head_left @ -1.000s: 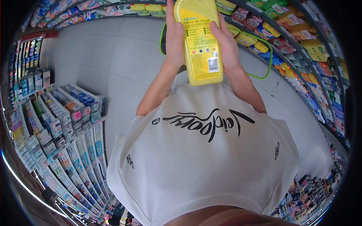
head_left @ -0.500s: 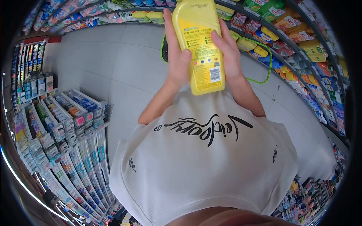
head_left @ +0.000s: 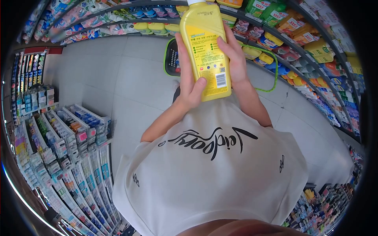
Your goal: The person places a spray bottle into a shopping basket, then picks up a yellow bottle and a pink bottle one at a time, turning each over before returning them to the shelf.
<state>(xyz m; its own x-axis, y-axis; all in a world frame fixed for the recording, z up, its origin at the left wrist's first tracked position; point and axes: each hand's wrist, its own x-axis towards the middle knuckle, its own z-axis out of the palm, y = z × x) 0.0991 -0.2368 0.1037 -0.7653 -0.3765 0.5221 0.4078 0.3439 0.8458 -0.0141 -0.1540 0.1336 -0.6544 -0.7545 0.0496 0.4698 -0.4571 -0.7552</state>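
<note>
A large yellow bottle with a printed label and a barcode is held up in front of the white shirt, its white cap at the top edge of the view. My left hand grips its left side, the thumb lying over the label's lower left. On the right side my right hand is wrapped round the bottle, thumb on the label. The far fingers of both hands are partly hidden behind the bottle.
Behind the bottle, a black basket with a green rim and handle stands on the grey tiled floor. Curved shelves of bottles and bags run along the top and right. A rack of small packages is on the left.
The bottle now shows its white cap. My left hand sits lower on it, and my right hand has shifted slightly. More of the basket shows as the view has moved.
</note>
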